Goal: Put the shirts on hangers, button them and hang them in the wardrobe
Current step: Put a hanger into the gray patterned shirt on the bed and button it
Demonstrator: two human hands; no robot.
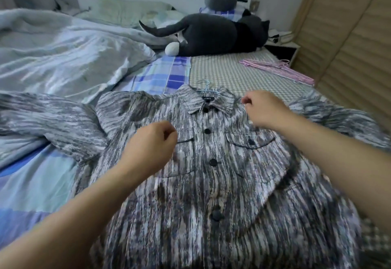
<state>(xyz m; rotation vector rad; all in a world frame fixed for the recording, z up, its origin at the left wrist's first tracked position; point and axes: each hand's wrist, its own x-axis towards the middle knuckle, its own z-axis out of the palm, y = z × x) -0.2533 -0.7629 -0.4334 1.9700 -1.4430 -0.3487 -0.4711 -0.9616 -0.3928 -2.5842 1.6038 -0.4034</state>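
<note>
A grey streaked shirt [211,184] lies flat on the bed, front up, its dark buttons done up along the placket. The light blue hook of a hanger [204,85] sticks out above the collar. My left hand [154,142] is over the shirt's left chest pocket with its fingers curled into a loose fist, and nothing shows in it. My right hand [260,108] is at the shirt's right shoulder beside the collar, fingers curled too, with no fabric seen between them. Both sleeves spread out sideways.
A pile of pink hangers [277,71] lies on the checked sheet at the far right. The slatted wardrobe door [349,46] runs along the right. A dark plush cat [211,34] lies near the headboard, and a crumpled pale quilt [63,46] covers the bed's left side.
</note>
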